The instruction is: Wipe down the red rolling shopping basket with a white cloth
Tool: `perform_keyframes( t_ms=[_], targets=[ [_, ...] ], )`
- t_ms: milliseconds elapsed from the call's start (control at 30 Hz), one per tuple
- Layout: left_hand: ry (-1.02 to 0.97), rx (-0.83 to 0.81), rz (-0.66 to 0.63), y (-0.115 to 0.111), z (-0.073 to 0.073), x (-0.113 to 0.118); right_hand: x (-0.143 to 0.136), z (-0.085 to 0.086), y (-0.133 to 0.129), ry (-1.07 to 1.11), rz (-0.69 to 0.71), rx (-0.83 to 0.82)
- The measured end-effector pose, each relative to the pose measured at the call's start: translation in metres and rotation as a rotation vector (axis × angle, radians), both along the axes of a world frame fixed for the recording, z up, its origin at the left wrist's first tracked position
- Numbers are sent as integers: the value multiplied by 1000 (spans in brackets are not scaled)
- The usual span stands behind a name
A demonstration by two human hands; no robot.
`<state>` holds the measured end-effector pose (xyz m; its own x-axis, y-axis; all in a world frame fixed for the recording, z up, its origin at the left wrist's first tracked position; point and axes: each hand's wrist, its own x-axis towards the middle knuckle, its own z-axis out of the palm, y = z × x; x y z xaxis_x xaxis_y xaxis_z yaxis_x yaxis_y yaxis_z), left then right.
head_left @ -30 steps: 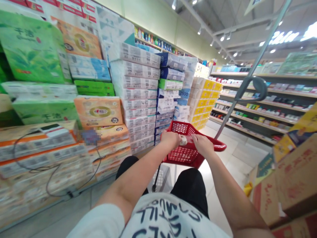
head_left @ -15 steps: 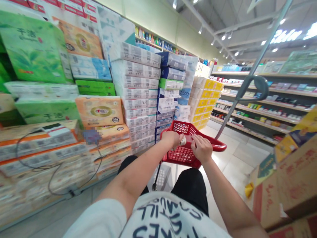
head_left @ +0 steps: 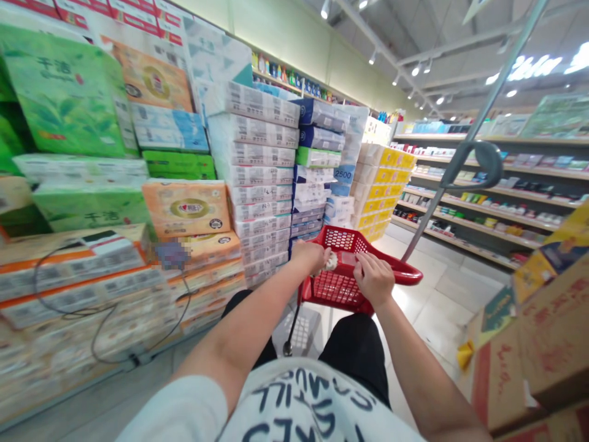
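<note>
In front of my legs stands a red plastic shopping cart (head_left: 338, 291) with holes in its walls. My left hand (head_left: 311, 258) is closed round the left part of its handlebar (head_left: 346, 258). By those fingers sits a small whitish, bumpy thing (head_left: 330, 262); whether it is worn or held I cannot tell. Further right, my right hand (head_left: 375, 277) lies over the same bar with its fingers bent round it. A grey pole (head_left: 460, 166) with a looped hook rises at the cart's right side. The inside of the cart is mostly hidden.
On the left, stacked tissue packs (head_left: 186, 207) and tall piles of white packs (head_left: 260, 156) line the aisle; a black cable (head_left: 94, 344) hangs there. Cardboard boxes (head_left: 543, 344) stand close on the right. Stocked shelves (head_left: 501, 184) are ahead, beyond pale floor tiles (head_left: 442, 301).
My left hand has slid slightly left along the handlebar, with the whitish thing shifting too. My right hand stays in place on the bar. The view has barely moved.
</note>
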<state>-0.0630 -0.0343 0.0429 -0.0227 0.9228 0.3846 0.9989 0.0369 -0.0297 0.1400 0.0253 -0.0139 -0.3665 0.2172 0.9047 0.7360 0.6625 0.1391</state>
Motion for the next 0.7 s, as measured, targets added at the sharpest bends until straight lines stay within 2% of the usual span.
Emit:
perform_keyframes(
  t_ms=[67,133,200,267,367,433,500,567,633,700],
  targets=[
    [46,73,-99,-5,-8,0,2,-1,-1,-12,-10,-41],
    [82,221,-232,-17,-23,-1,5,-2,-1,-21,-15,-72],
    [83,326,-291,-25,-34,-2,8,-2,-2,-19,-19,-89],
    [37,312,-242,-25,-31,1,10,-2,-2,-16,-25,-95],
    [-31,62,-115,-11,-12,6,10,-1,-3,-13,-35,-87],
    [-18,1,-95,-5,-5,7,10,0,-3,-11,-33,-74],
    [7,98,-150,-8,-13,6,10,-1,-2,-12,-26,-64],
    [16,269,-233,-17,-29,3,10,-1,-2,-12,-23,-63],
    [4,390,-253,-25,-41,1,10,-1,-2,-12,-24,-68],
    [-16,376,-211,-23,-39,0,10,-1,-2,-10,-24,-75]
  ],
)
